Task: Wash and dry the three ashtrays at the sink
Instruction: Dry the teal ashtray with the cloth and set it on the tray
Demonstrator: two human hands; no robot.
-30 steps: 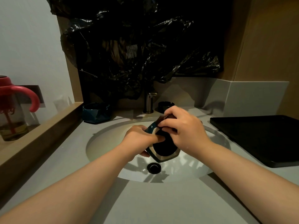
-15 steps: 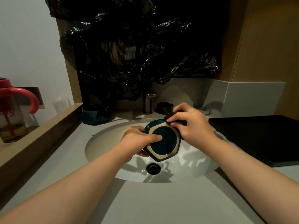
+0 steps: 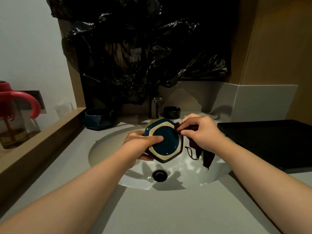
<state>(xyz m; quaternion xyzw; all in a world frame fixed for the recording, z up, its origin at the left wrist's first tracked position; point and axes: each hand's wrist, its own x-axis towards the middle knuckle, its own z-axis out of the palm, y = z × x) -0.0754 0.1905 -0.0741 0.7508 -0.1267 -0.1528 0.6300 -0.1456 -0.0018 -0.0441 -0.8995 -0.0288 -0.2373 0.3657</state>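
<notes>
Site: washroom vanity; home or hotel cannot be told.

Evidence:
- A round white sink is sunk under a grey counter. It has a black drain at the bottom and a wet sheen on the bowl.
- A single metal tap stands at the back rim.
- A low grey upstand runs along the rear and right walls, with wood-look panels above it.
- A black plastic sheet covers the wall over the tap and hides whatever is behind it.
- A wood ledge runs along the left, and a bottle with a red handle stands just beyond it.
- A black tray lies on the counter to the right of the sink.
</notes>
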